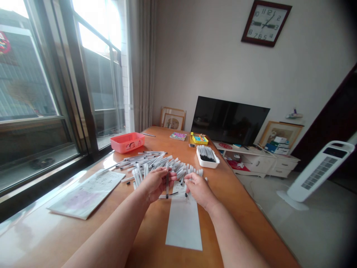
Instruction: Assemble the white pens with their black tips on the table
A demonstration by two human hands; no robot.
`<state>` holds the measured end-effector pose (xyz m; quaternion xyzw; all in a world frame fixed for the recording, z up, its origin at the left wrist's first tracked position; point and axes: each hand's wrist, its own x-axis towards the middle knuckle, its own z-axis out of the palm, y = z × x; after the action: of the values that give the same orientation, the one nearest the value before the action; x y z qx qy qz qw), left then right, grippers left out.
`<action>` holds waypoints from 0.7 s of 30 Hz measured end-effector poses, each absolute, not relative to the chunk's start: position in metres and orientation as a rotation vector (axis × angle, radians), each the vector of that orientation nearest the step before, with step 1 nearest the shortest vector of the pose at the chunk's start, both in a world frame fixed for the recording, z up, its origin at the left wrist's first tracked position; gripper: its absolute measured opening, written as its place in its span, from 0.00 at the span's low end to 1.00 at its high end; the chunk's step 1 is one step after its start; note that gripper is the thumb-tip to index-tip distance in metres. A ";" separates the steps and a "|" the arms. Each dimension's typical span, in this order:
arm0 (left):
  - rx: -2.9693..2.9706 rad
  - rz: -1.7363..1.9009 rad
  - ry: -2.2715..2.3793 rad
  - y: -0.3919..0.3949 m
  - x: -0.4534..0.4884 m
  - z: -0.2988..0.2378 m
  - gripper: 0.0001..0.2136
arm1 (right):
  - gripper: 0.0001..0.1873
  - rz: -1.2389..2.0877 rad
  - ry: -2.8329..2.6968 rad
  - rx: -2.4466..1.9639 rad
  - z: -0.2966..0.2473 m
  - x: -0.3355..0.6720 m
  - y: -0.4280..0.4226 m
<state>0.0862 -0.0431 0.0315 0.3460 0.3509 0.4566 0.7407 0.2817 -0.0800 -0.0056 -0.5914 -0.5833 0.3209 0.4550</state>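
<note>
Between the thumb and fingers of my left hand (161, 182) is a pen (167, 186), held upright with its dark end down. My right hand (198, 188) is closed in a pinch to the right of it; what the fingertips hold is too small to tell. Just below those fingertips shows a small black piece (186, 194), and I cannot tell whether it is gripped. A large loose heap of clear pens (150, 160) with black ends spreads beyond both hands. Under the hands lies a white paper strip (184, 227), with a thin dark rod (173, 193) near its upper left.
A white tray (208, 163) of pens stands at the right, a pink basket (127, 143) at the back left. A booklet (86, 193) lies left. Farther back are a yellow box (200, 139) and a colourful booklet (178, 136). The wooden table (240, 223) ends at the right.
</note>
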 end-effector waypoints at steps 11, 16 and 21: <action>0.616 1.231 0.735 -0.037 0.088 0.031 0.02 | 0.23 1.342 -1.450 -1.266 0.009 0.246 -0.106; 0.681 1.198 0.655 -0.042 0.087 0.031 0.04 | 0.22 1.412 -1.268 -1.153 0.015 0.243 -0.107; 0.808 1.039 0.588 -0.048 0.089 0.029 0.09 | 0.21 1.326 -1.214 -1.129 0.018 0.252 -0.104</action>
<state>0.0888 -0.0481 0.0288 0.3697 0.2694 0.4757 0.7513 0.2521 -0.1041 0.0178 -0.4641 -0.4993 0.5454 0.4876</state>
